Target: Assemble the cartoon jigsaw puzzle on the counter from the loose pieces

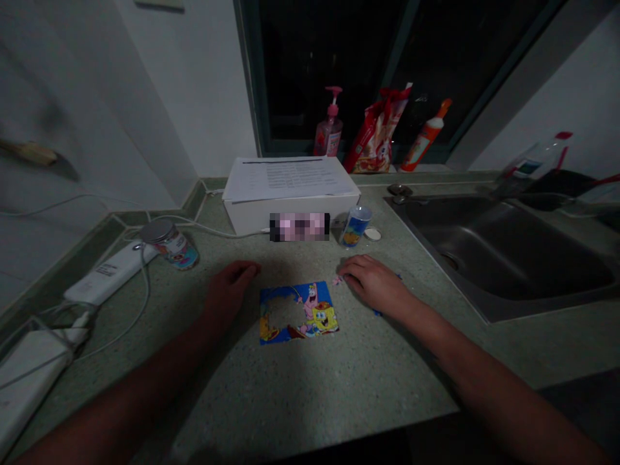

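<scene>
A jigsaw puzzle (322, 318) lies flat on the counter, with blue, pink and yellow cartoon figures around a bare gap in its left middle. To its upper left is my left hand (227, 287), thumb and fingers drawn together; whatever may be between them is hidden. My right hand (375, 282) rests on the counter at the puzzle's right, its fingers bent down and closed at a small pink puzzle piece (336, 280). Several blue puzzle pieces (376, 313) lie partly hidden beside that hand and wrist.
Behind the puzzle stand a blue can (356, 226), its round lid (372, 234), a pixelated device (300, 227) and a white box (290, 181). A lidded jar (172, 244), a power strip (109, 274) and cables are at left. The sink (513, 245) is at right.
</scene>
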Demonstrator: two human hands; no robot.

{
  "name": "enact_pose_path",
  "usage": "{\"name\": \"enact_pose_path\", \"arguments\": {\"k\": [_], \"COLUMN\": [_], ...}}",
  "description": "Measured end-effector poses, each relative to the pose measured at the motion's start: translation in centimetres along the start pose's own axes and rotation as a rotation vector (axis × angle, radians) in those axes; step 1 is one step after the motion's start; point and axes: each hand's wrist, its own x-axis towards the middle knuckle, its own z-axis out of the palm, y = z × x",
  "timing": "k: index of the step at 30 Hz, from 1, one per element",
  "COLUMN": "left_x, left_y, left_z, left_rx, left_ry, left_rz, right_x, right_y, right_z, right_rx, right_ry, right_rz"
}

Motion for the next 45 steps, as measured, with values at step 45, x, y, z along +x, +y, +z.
{"name": "enact_pose_path", "arguments": {"k": [45], "left_x": [-0.3], "left_y": [0.8], "left_z": [-0.3], "left_rx": [0.07], "left_ry": [0.012], "left_rz": [-0.019], "right_x": [-3.6], "right_y": [5.8], "right_z": [-6.0], "right_rx": [-0.014], "right_ry": [-0.393], "right_rz": [0.415]}}
